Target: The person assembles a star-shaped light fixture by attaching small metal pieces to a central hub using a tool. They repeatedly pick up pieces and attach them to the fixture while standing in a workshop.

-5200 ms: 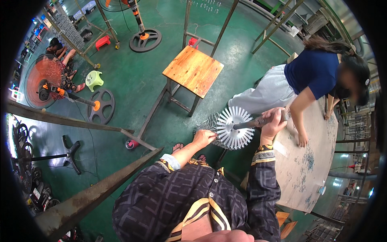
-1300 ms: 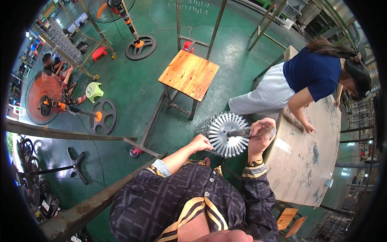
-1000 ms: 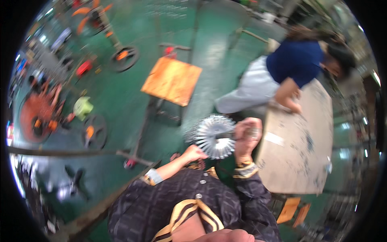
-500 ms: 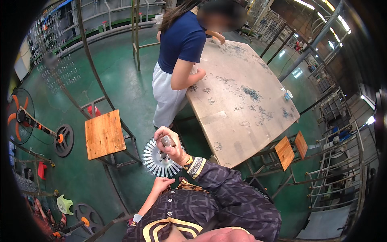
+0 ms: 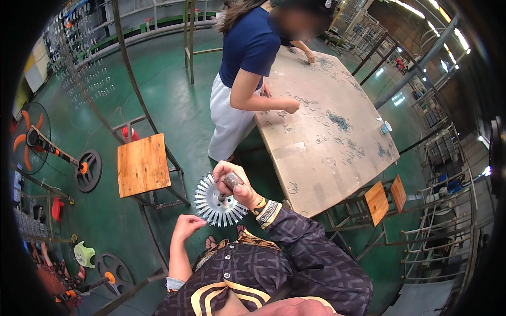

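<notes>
Currently the right hand [image 5: 232, 181] grips the hub of the finned metal disc [image 5: 219, 203] in mid-air, so it could slip free while the left hand [image 5: 185, 225], loosely curled and empty, hangs below.

Green workshop floor [image 5: 174, 100] — worn worktable [image 5: 337, 131], wooden stool [image 5: 142, 164], metal racks [image 5: 443, 200], ceiling strip lights [image 5: 416, 10].

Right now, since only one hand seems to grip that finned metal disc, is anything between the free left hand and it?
Nothing visible: the left hand hovers beside the finned disc, which the right hand holds by its handle, with only floor behind the gap.
</notes>
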`<state>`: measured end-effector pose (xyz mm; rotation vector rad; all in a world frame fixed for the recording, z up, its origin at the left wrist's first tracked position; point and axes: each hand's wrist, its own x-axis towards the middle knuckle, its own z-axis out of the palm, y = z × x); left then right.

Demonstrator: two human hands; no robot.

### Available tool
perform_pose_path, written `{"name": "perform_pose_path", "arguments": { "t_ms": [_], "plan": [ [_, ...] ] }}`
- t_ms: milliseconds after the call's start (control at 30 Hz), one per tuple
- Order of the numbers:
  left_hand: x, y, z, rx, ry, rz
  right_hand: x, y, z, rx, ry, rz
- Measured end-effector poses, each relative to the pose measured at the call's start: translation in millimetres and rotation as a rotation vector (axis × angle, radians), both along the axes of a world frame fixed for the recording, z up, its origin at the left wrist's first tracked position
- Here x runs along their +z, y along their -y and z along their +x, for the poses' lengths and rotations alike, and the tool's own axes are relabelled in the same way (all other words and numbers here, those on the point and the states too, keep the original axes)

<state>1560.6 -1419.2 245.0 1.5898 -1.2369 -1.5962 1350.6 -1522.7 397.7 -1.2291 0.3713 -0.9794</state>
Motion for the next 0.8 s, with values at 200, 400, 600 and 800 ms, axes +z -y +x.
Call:
{"name": "perform_pose_path", "arguments": {
  "t_ms": [200, 400, 600, 800],
  "plan": [
    [-3, 6, 29, 0.173, 0.022, -0.02, -1, 2, 0, 0.02, -0.038, -0.055],
    [-6, 7, 32, 0.215, 0.003, -0.009, 10, 0, 2, 0.023, -0.089, -0.127],
    [-17, 3, 31, 0.224, -0.022, 0.005, 9, -4, 5, 0.02, -0.063, -0.185],
    [-18, 2, 32, 0.227, -0.008, -0.01, 6, -4, 5, 0.023, -0.058, -0.187]
  ]
}}
